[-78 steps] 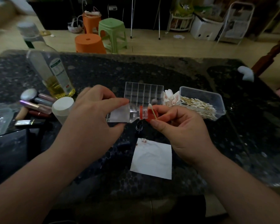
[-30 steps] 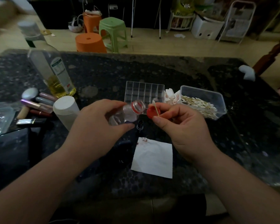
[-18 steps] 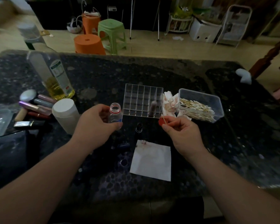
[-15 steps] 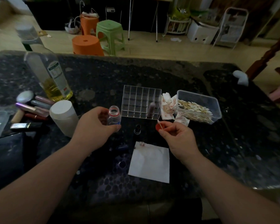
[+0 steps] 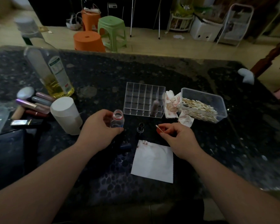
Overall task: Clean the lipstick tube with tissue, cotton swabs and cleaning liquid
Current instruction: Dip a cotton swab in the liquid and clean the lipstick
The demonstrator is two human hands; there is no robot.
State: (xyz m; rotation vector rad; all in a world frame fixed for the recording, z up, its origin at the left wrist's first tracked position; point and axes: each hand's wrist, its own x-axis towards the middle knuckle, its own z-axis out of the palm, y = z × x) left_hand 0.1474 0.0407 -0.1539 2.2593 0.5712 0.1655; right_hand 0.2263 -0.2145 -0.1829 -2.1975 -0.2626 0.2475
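Note:
My left hand (image 5: 99, 131) grips a small clear bottle (image 5: 117, 119) of cleaning liquid, upright on the dark table with its red-rimmed mouth uncovered. My right hand (image 5: 178, 139) pinches the red cap (image 5: 160, 130) together with a cotton swab (image 5: 158, 127) whose white tip points up-left. Between the hands stands a small dark lipstick tube (image 5: 140, 127), and its dark cap (image 5: 125, 145) lies left of a white tissue (image 5: 153, 162) with a red smear at its top edge.
A clear grid organiser (image 5: 144, 99) holds one lipstick. Used stained tissues (image 5: 173, 104) lie beside a plastic box of cotton swabs (image 5: 204, 105). At the left stand a white jar (image 5: 65, 114), an oil bottle (image 5: 53, 73) and several lipsticks (image 5: 34, 102).
The bottle was tipped sideways with its cap being unscrewed; now the cap is off in my right hand and my left hand has set the bottle upright on the table.

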